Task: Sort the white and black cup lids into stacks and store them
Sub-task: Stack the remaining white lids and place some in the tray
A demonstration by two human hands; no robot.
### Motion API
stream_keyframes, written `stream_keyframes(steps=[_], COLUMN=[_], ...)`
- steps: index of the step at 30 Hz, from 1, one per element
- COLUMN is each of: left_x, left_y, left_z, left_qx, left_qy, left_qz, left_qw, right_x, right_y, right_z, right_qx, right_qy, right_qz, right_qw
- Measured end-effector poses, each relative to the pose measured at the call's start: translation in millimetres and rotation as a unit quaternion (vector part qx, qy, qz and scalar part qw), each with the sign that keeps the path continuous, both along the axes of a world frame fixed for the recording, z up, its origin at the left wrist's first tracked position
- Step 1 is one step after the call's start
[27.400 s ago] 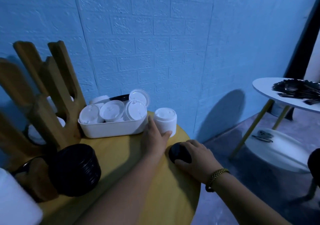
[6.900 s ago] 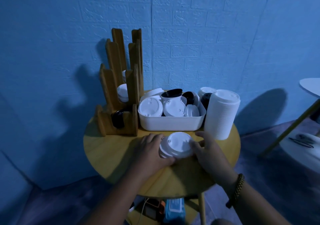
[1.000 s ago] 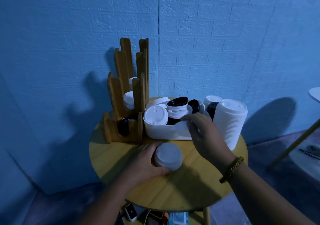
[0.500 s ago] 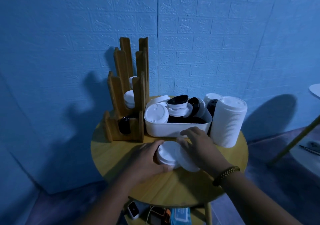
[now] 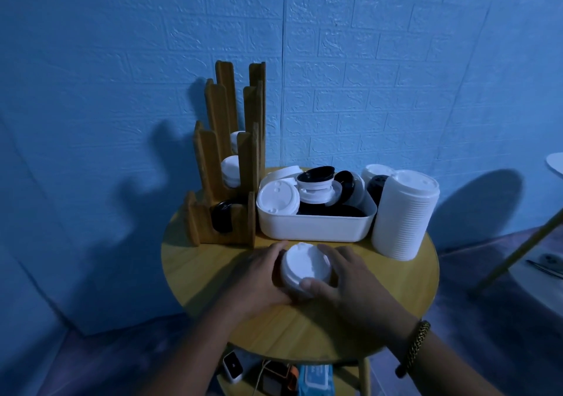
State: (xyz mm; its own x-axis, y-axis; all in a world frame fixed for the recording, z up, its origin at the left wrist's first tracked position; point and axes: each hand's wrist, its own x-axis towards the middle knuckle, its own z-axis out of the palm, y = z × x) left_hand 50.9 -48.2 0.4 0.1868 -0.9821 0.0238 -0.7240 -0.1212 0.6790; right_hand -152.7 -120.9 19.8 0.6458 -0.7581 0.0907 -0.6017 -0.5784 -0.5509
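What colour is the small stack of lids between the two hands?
The small lid stack is white; head view shows it.

Back of the surface (image 5: 195, 267) was basically walled off: wooden lid rack (image 5: 227, 179) left, white bin (image 5: 316, 228) beside it, tall white lid stack (image 5: 402, 222) right. Front-left patch was bare.

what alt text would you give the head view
A left hand and a right hand grip a short stack of white lids on a round table. Behind it stand a white bin of mixed lids, a tall white lid stack and a wooden rack.
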Motion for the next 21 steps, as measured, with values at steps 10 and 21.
stream_keyframes(steps=[10, 21], left_x=[-2, -2], left_y=[0, 1], left_z=[2, 1], left_qx=[0.026, 0.019], left_qy=[0.018, 0.036], left_qz=[-0.001, -0.005], left_qw=[1.000, 0.999], right_x=[28, 0], right_y=[-9, -24], right_z=[10, 20], right_qx=[-0.042, 0.045], right_qy=[0.050, 0.031], right_qz=[-0.036, 0.111], right_qw=[0.997, 0.992])
